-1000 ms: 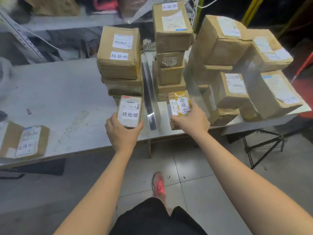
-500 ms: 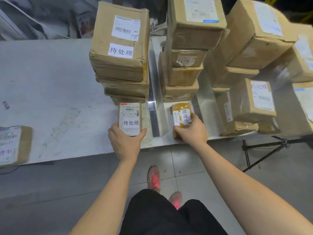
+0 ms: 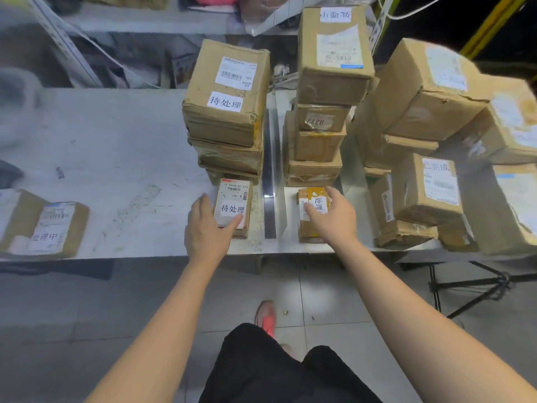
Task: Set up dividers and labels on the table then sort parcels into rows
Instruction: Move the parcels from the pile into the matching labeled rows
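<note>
The left hand grips the white-labelled parcel: the thumb lies across the near corner of its label and the fingers run along its left side. The right hand covers the yellow-taped parcel in a loose grasp, thumb on the label and fingers curved over the right side. Both parcels rest on the table at its near edge, one on each side of the metal divider, and each sits just in front of a tall column of boxes. The step in hand appears to be seating each parcel at the near end of its row. Hazard 1: the left stack and the middle stack are high and unevenly aligned, so pushing a small parcel against a base box may tip the column. Hazard 2: both small parcels lie close to the table edge, and a careless release or a brush of the forearm may send them to the floor. Hazard 3: sideways pressure on the divider may shift it and blur the row boundary. Hazard 4: the right pile leans and overhangs the table corner, and table vibration may dislodge it. A stray parcel lies far to the left, well apart from all rows, and is not yet sorted.
</note>
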### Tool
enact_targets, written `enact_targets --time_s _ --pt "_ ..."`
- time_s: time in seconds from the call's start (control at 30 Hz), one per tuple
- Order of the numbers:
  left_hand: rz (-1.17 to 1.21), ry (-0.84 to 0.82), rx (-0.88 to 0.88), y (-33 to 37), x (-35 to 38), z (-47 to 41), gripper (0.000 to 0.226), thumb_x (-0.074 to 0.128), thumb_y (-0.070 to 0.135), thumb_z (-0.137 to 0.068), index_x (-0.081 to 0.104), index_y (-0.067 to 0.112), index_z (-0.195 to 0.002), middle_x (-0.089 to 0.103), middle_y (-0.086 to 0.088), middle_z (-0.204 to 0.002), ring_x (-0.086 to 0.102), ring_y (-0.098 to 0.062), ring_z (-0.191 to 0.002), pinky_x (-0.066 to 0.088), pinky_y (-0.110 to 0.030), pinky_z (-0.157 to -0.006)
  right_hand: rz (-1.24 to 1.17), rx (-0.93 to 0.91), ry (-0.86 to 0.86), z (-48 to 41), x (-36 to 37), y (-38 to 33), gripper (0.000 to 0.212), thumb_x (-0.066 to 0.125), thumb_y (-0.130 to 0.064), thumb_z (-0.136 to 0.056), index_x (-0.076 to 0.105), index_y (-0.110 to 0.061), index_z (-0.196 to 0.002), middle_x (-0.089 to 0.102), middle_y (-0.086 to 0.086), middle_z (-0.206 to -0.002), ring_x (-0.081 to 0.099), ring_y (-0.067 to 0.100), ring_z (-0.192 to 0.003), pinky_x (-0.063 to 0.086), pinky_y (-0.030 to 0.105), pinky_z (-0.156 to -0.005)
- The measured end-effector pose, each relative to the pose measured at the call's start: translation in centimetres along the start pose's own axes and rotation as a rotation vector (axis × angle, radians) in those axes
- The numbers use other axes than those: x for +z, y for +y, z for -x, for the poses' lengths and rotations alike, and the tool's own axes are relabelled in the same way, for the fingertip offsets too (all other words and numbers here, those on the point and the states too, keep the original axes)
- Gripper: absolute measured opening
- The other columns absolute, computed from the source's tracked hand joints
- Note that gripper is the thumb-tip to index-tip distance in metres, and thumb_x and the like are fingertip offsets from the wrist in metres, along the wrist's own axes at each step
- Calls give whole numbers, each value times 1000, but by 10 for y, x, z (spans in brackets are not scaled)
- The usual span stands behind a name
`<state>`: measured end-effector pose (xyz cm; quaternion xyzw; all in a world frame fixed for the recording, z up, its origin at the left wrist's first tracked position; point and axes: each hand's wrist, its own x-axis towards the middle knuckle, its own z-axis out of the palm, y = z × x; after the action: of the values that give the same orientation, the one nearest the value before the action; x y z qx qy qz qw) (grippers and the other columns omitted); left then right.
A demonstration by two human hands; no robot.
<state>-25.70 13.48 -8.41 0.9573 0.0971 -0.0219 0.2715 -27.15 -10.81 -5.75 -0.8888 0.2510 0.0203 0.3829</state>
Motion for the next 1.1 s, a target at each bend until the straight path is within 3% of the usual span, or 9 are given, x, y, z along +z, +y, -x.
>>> enact_targets --time_s 0.1,0.27,0.43,0.57,0.8,1.1 --pt "-80 0 25 -5 -27 10 87 62 54 -90 25 10 -154 25 -8 -160 26 -26 -146 35 -45 -111 75 -186 -37 20 -6 -22 62 68 -38 -90 48 -17 -145 53 2 -145 46 21 -135 38 32 -107" --pt "-229 51 34 -25 -80 39 62 65 36 -92 43 12 -145 26 -7 -160 33 -29 -142 37 -46 -108 143 -398 -184 52 1 -60 60 67 -34 -88 50 -15 -143 55 3 -142 47 24 -134 39 37 -108" --pt "-406 25 21 -60 -132 67 72 62 39 -92 32 12 -151 25 -7 -161 30 -28 -144 33 -44 -112 250 -569 -266 82 16 -99 61 65 -32 -86 48 -19 -143 53 3 -144 46 26 -134 42 44 -107" --pt "-504 48 -15 -96 -172 78 69 62 41 -90 36 13 -148 32 -9 -155 36 -29 -139 35 -44 -109 399 -682 -284 105 39 -130 63 61 -33 -88 43 -18 -147 50 4 -146 45 27 -134 40 42 -104" --pt "-517 96 -50 -196 -231 62 70 65 41 -86 39 13 -145 38 -9 -151 42 -31 -134 39 -45 -105 480 -736 -319 145 102 -186 64 61 -33 -89 40 -19 -148 46 3 -150 42 26 -137 37 43 -110" --pt "-429 91 -14 -331 -295 4 65 63 40 -87 44 10 -141 44 -13 -143 41 -31 -132 40 -44 -103 548 -638 -323 190 208 -280 63 62 -34 -90 40 -23 -148 41 -1 -154 37 22 -141 34 40 -111"
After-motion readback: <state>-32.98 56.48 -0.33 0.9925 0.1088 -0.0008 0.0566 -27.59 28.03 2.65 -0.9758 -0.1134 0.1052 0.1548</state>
